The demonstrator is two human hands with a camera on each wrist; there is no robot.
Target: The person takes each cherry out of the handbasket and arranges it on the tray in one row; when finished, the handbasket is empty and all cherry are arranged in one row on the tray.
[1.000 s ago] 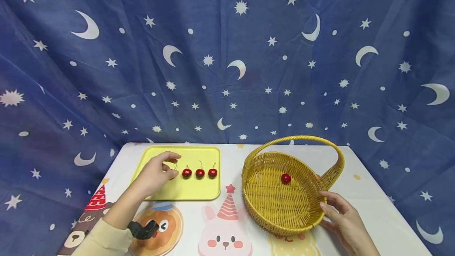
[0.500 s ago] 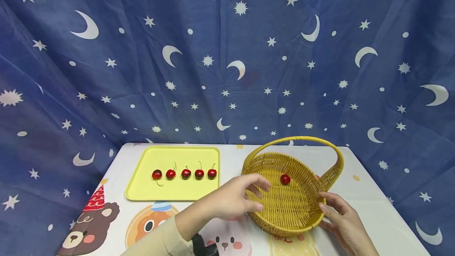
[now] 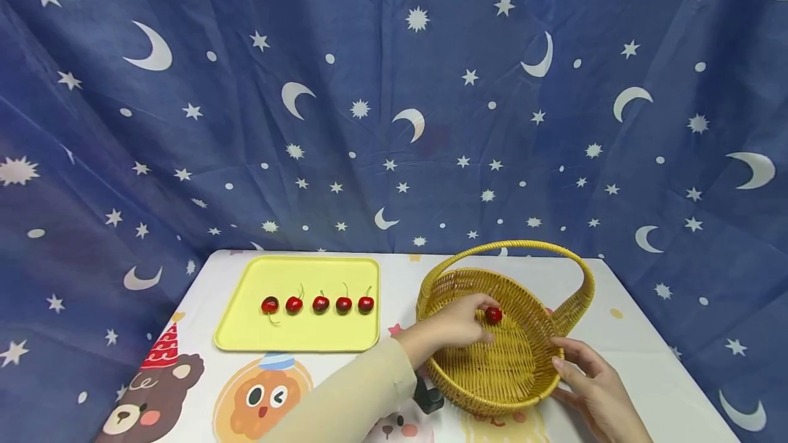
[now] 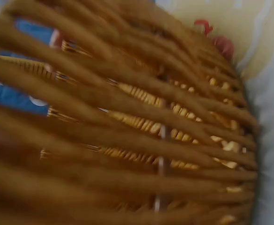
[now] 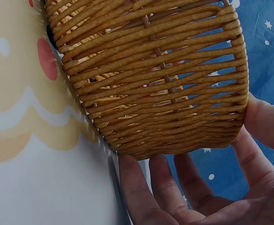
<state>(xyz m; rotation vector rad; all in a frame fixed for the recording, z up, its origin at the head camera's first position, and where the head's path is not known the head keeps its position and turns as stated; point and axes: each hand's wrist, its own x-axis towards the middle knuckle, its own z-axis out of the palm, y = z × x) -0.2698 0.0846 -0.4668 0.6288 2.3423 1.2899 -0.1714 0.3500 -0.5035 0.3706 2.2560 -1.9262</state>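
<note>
A round yellow wicker basket [image 3: 492,407] with a tall arched handle stands at the right of the table. One red cherry [image 3: 493,315] lies inside it. My left hand [image 3: 458,323] reaches over the near left rim into the basket, fingers spread, index fingertip right at the cherry and thumb lower down. In the left wrist view only the blurred basket weave [image 4: 127,112] shows, close up. My right hand [image 3: 594,381] holds the basket's right side; in the right wrist view the thumb is at the rim and the other fingers [image 5: 134,183] are against the lower wall.
A yellow tray [image 3: 295,337] lies at the left with several stemmed cherries [image 3: 320,304] in a row. The white tablecloth [image 3: 652,374] has cartoon prints. A blue curtain [image 3: 394,101] with moons and stars hangs behind the table.
My left hand has moved right, from over the tray's cherries across the table and down into the basket. My right hand keeps its hold; the cherries stay where they were.
</note>
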